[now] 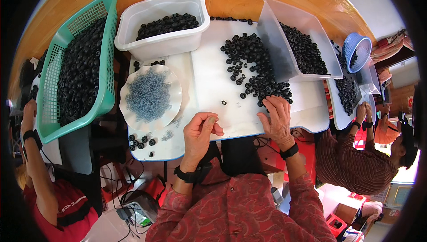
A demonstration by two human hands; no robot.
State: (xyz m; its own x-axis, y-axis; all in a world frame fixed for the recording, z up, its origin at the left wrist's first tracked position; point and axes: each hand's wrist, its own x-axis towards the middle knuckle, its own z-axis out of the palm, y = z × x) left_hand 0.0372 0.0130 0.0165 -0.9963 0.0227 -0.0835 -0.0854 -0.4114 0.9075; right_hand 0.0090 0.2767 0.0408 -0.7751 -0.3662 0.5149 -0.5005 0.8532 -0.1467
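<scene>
White board [213, 86]; rings [260, 82] seemingly under fingers [269, 104]

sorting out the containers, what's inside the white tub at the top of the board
The white tub holds a heap of small black rubber rings, piled toward its back. The tub's front wall hides the lower layers and the bottom, so how deep the heap goes cannot be seen.

Rings [255, 66] right of plate [173, 108]

White board [213, 86] – loose black rings [255, 66], scalloped plate [174, 91], white tub [162, 42].
</scene>
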